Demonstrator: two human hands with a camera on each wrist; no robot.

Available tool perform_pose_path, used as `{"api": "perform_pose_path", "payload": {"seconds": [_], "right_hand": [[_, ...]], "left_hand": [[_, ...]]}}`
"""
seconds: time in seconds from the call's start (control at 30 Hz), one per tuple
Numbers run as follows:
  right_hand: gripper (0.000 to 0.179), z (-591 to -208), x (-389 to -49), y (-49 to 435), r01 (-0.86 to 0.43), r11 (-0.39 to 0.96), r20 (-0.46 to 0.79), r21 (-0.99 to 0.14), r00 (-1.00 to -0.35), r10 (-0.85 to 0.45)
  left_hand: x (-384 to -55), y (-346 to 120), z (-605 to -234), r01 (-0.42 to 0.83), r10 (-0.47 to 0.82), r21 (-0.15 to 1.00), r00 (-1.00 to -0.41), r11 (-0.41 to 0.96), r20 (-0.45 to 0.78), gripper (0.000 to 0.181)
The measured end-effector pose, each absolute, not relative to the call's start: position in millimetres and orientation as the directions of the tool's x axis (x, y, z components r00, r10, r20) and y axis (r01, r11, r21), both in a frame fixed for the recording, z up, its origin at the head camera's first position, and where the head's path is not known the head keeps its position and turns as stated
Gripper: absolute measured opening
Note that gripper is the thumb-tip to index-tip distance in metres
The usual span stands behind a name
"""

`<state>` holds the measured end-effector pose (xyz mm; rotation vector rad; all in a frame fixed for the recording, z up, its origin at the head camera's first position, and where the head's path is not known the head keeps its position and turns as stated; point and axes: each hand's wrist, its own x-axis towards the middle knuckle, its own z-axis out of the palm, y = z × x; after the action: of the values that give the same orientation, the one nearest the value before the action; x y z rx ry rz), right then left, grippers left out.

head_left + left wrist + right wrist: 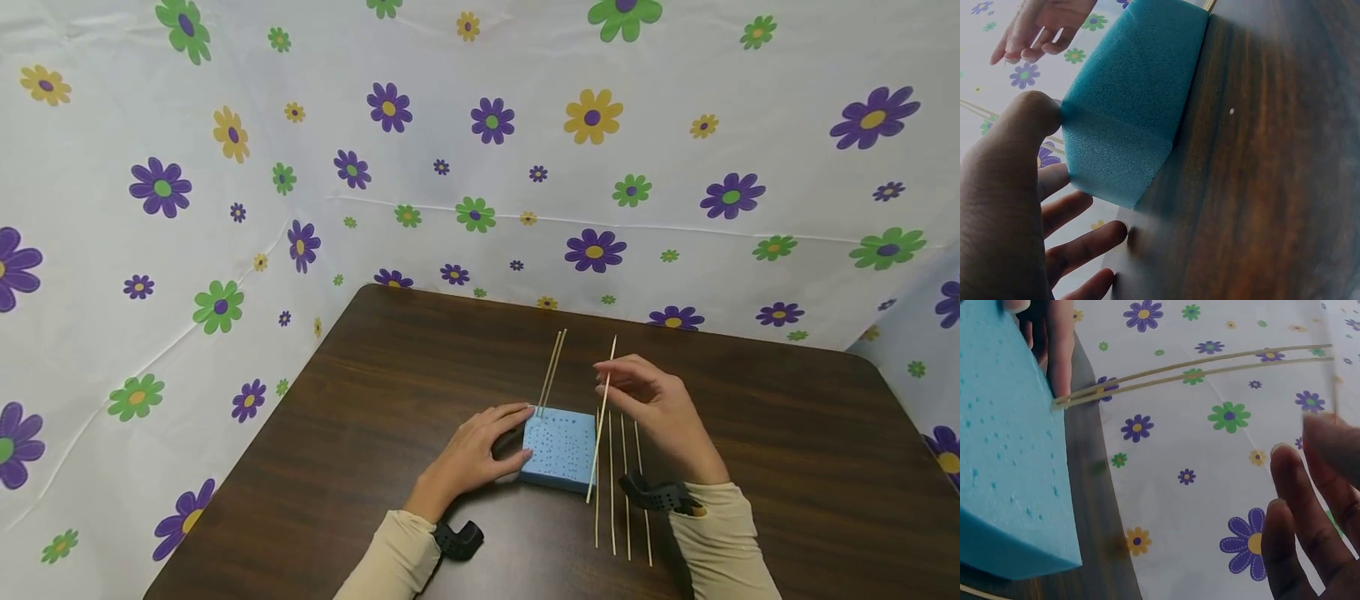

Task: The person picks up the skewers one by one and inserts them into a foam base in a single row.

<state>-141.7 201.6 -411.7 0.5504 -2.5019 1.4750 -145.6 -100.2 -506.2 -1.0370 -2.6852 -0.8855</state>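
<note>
A light-blue foam block (558, 450), its top dotted with small holes, sits on the table. My left hand (472, 450) holds it at its left side, the thumb at the near edge and the fingers toward the back corner. Two thin wooden skewers (552, 371) stand in the block near that back corner. Between thumb and fingertips my right hand (660, 408) pinches another skewer (598, 442), pointed end up, its lower end crossing the block's right edge in the head view. In the right wrist view the standing skewers (1197, 372) lean out past the right hand's fingers.
Several loose skewers (626, 500) lie side by side on the dark wooden table (810, 467), right of the block and partly under the right hand. A white flowered cloth (525, 167) hangs behind the table and at its sides. A black band (459, 542) circles each wrist.
</note>
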Motion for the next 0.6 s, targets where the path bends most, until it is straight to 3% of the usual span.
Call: {"api": "perform_pose_path", "payload": {"seconds": [0.37, 0.6], "right_hand": [[0.018, -421, -148, 185, -0.402, 0.416, 0.314, -0.816, -0.912, -0.265], [0.013, -425, -146, 162, -0.349, 0.529, 0.352, -0.774, -0.931, -0.1]], "left_hand": [[-146, -101, -507, 0.641, 0.573, 0.491, -0.761, 0.591, 0.304, 0.064], [-146, -100, -507, 0.638, 0.573, 0.5, -0.762, 0.585, 0.302, 0.064]]}}
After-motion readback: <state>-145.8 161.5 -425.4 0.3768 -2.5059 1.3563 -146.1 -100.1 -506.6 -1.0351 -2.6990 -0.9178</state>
